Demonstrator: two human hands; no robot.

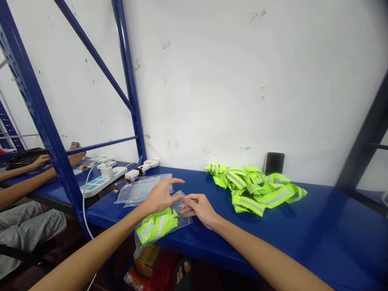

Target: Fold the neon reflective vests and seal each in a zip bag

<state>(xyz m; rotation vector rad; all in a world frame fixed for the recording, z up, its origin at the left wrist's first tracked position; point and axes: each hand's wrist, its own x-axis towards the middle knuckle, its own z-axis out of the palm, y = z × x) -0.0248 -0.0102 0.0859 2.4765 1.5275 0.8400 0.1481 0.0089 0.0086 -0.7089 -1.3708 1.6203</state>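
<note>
Pretty simple view from my head cam: both bare hands are over a blue steel bench (303, 226), right at its near edge. The clear zip bag (163, 226) sits there with a folded bit of neon yellow hi-vis fabric (156, 226) inside, its lower corner hanging past the edge. My right hand (198, 208) has its thumb and index fingers (187, 204) pinched together on the top of the plastic, so that one's clearly clenched on the bag. My left hand (160, 197) is half open, with its fingers (172, 184) spread above the bag and the thumb right beside the right fingertips. With the film being see-through and the hands overlapping, I can't tell if the left is actually gripping. Just left and farther back lie two flat clear bags (141, 190). Off to the right is a tangled heap of hi-vis straps (251, 190) with grey reflective stripes, and a phone (273, 163) leans on the wall behind it. Past a blue upright (45, 121) on the left, a co-worker's hands (41, 161) are partly cut off behind the frame.
</note>
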